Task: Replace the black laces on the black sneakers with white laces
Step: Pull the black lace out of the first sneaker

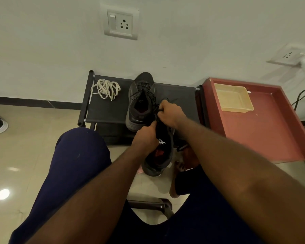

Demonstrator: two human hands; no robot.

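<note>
The left hand (145, 138) grips the side of one black sneaker (158, 161), held in front of the black rack (109, 110). The right hand (170, 112) is closed, pinching that shoe's black lace (173, 99). One red table (264, 131) stands just right of the rack, carrying one beige tray (233, 99). A second black sneaker (141, 80), making two, stands on the rack. One bundle of white laces (105, 88) lies at the rack's left end.
</note>
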